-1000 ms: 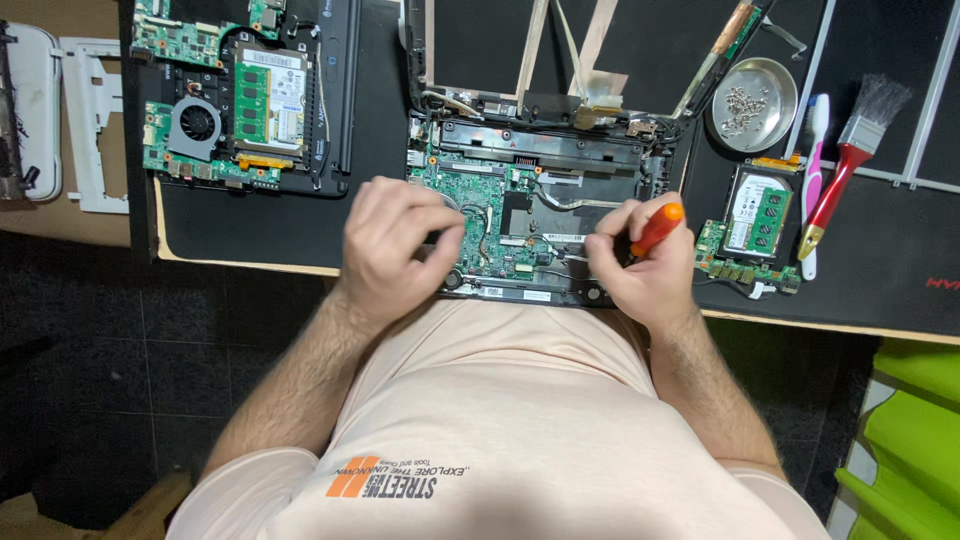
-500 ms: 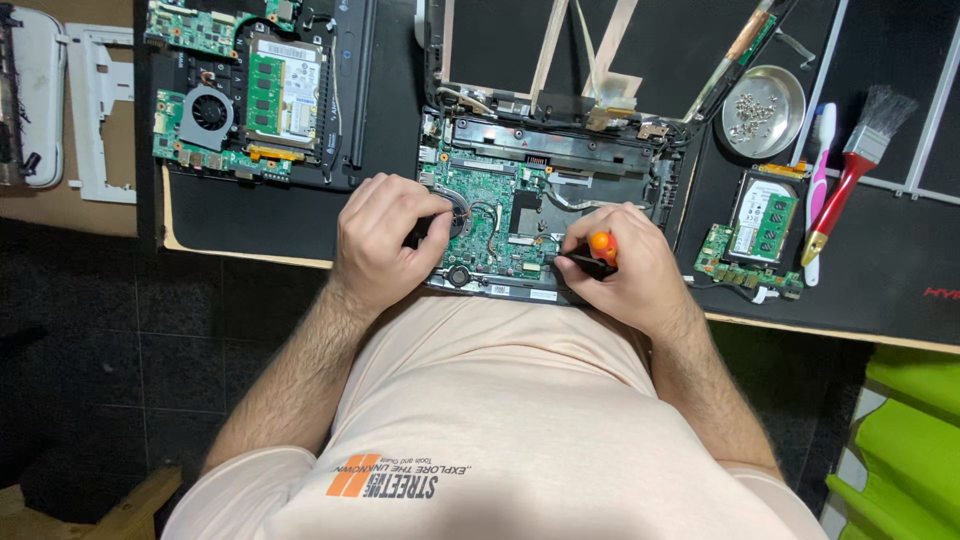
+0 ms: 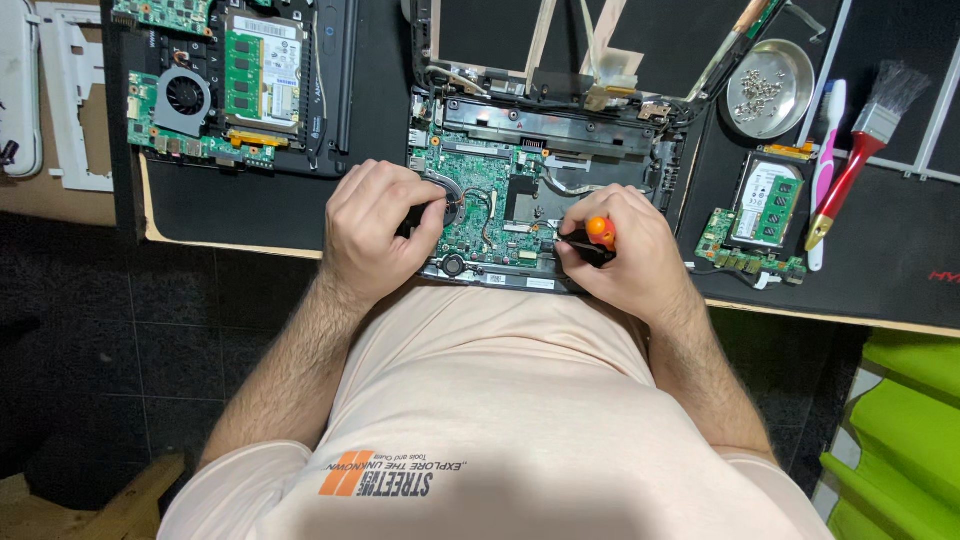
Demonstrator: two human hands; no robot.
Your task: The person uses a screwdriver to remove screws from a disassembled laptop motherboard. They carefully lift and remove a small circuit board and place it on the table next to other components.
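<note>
Orange-capped screwdriver [image 3: 598, 236] clenched in right hand [image 3: 628, 255], at the open laptop's [image 3: 545, 190] front right edge | left hand [image 3: 378, 228] curled, gripping its front left | screw dish [image 3: 770, 88] off right

Opened laptop chassis with exposed green motherboard [image 3: 500, 195] centre of black desk mat [image 3: 240, 205]. Second stripped green board with round fan [image 3: 200, 85] left. Round metal screw dish [image 3: 770, 75] behind right; red-handled paintbrush [image 3: 850, 170] further right.

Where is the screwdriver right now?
In the head view, the orange-handled screwdriver is in the right hand, at the right front corner of the opened laptop, left of the small green board.
</note>
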